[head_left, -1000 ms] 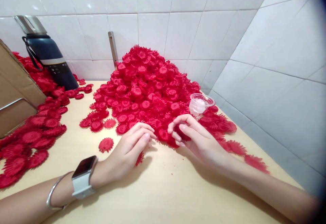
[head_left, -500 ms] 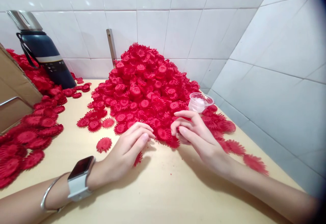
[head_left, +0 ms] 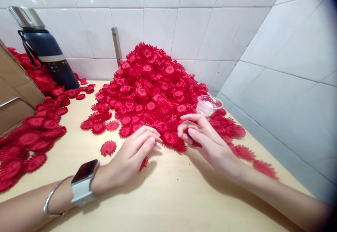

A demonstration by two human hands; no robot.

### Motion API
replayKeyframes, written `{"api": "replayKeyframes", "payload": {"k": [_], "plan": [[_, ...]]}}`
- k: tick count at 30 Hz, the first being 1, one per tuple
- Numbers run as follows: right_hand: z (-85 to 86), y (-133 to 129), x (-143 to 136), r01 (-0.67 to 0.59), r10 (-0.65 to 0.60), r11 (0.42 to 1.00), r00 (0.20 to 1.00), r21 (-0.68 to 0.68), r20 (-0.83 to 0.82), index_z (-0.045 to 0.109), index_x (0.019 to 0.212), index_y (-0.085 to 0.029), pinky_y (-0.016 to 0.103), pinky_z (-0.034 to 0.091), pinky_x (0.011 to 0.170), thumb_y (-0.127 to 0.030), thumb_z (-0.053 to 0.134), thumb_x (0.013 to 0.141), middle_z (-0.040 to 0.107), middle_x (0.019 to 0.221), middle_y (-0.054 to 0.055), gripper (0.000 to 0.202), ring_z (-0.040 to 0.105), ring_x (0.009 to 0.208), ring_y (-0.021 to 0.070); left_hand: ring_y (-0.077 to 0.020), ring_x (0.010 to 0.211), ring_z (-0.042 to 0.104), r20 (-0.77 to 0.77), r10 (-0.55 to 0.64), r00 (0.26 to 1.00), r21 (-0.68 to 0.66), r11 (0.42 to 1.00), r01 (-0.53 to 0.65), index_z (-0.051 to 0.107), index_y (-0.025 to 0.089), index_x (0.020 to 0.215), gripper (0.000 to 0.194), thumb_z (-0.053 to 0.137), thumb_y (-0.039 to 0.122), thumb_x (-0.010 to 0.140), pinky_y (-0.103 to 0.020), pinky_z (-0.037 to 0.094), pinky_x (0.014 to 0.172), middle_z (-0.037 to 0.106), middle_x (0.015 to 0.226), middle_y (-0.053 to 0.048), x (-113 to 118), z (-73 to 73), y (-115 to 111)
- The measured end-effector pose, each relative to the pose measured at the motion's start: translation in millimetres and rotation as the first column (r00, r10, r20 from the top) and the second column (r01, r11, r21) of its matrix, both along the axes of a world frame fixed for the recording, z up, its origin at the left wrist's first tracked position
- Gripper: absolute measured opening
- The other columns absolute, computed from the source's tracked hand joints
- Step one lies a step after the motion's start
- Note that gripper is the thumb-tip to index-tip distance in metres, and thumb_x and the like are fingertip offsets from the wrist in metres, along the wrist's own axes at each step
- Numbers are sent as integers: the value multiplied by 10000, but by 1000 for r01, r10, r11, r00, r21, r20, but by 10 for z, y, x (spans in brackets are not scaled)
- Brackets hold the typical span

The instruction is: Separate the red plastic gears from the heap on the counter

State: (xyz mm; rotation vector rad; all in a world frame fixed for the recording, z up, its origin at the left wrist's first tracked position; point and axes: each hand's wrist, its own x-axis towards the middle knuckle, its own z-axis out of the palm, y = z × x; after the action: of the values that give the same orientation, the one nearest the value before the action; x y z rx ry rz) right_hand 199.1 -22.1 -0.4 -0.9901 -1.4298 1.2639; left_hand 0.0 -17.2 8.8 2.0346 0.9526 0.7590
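My left hand (head_left: 135,153) hovers low over the table at the front of a red pile (head_left: 155,95), its fingers loosely stretched and the thumb beside them. A red fringed disc (head_left: 143,163) shows beneath its palm, mostly covered. My right hand (head_left: 206,139) is at the pile's right front edge, with its index finger extended and its other fingers curled. Red material, apparently a fringed disc (head_left: 195,142), shows inside that curl under the thumb; most of it is hidden. Thin, toothed discs, flower-like in shape, make up the pile.
Behind my right hand sits a clear plastic cup (head_left: 207,106) with something whitish inside. At left are a dark blue thermos (head_left: 56,63), a cardboard box (head_left: 18,91) and more red discs (head_left: 28,139). One loose disc (head_left: 108,148) lies left of my left hand. Tiled walls (head_left: 160,24) border the table.
My right thumb has shifted slightly away from the curled fingertips, and more red shows beneath it. My left hand holds its pose. The whole view has shifted a little.
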Motion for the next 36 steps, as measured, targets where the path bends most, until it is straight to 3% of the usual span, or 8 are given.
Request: {"api": "replayKeyframes", "payload": {"k": [5, 8, 13, 16, 20, 24, 31, 36], "plan": [[-7, -2, 19, -18, 18, 1000, 1000, 0, -12, 438, 877, -252, 274, 349, 644, -102, 407, 823, 506, 852, -13, 163, 431, 699, 119, -163, 934, 497, -3, 8, 1000, 9, 1000, -8, 566, 162, 866, 319, 263, 243, 923, -287, 381, 878, 534, 971, -56, 3, 2, 6], [-1, -16, 14, -25, 25, 1000, 999, 5, -26, 430, 867, -247, 273, 363, 646, -137, 402, 850, 523, 865, -11, 115, 422, 669, 110, -161, 937, 497, -1, 10, 1000, 6, 1000, -10, 560, 162, 870, 311, 265, 242, 923, -282, 378, 882, 536, 979, -56, 0, -4, 6], [12, -26, -14, -64, 59, 991, 997, -116, -45, 418, 922, -247, 221, 282, 414, -297, 299, 917, 514, 563, -48, 129, 290, 418, 86, -153, 951, 488, 1, 4, 1000, 7, 1000, -4, 542, 161, 865, 298, 261, 240, 925, -266, 365, 887, 530, 984, -50, -1, -14, 6], [29, -9, 5, -77, 77, 988, 997, -133, -4, 471, 860, -228, 231, 301, 415, -372, 269, 917, 445, 514, -49, 255, 338, 419, 97, -155, 954, 488, -2, 4, 1000, 9, 1000, -4, 543, 163, 868, 298, 262, 243, 926, -270, 365, 890, 533, 984, -50, 1, -12, 4], [63, 0, 61, -161, 162, 985, 987, -55, 13, 540, 782, -195, 278, 382, 539, -253, 342, 828, 477, 665, 8, 212, 429, 578, 131, -161, 957, 489, -7, 4, 1000, 15, 1000, -3, 554, 167, 867, 311, 257, 237, 926, -280, 370, 895, 536, 996, -55, -1, -9, -1], [70, -26, 56, -118, 129, 986, 987, -119, 90, 515, 865, -228, 262, 399, 527, -93, 408, 732, 507, 791, 10, 217, 468, 622, 127, -162, 950, 496, 1, 12, 1000, 15, 1000, -12, 555, 170, 869, 308, 262, 244, 926, -285, 377, 894, 543, 986, -53, -5, -12, 1], [22, -32, -3, -107, 113, 992, 989, -65, 93, 441, 936, -266, 291, 492, 667, -194, 630, 735, 446, 1194, 27, 285, 531, 979, 179, -164, 954, 497, 13, 9, 1000, 12, 1000, -10, 553, 173, 895, 298, 267, 254, 926, -281, 378, 885, 539, 991, -49, -8, -24, 3], [78, -41, 15, -97, 60, 991, 940, 93, 337, 536, 984, -268, 381, 395, 917, -213, 585, 779, 461, 1207, 33, 218, 466, 1100, 213, -155, 949, 496, 7, 6, 1000, 4, 1000, -6, 547, 171, 894, 294, 265, 247, 927, -268, 378, 881, 531, 991, -45, -10, -16, 2]]}}
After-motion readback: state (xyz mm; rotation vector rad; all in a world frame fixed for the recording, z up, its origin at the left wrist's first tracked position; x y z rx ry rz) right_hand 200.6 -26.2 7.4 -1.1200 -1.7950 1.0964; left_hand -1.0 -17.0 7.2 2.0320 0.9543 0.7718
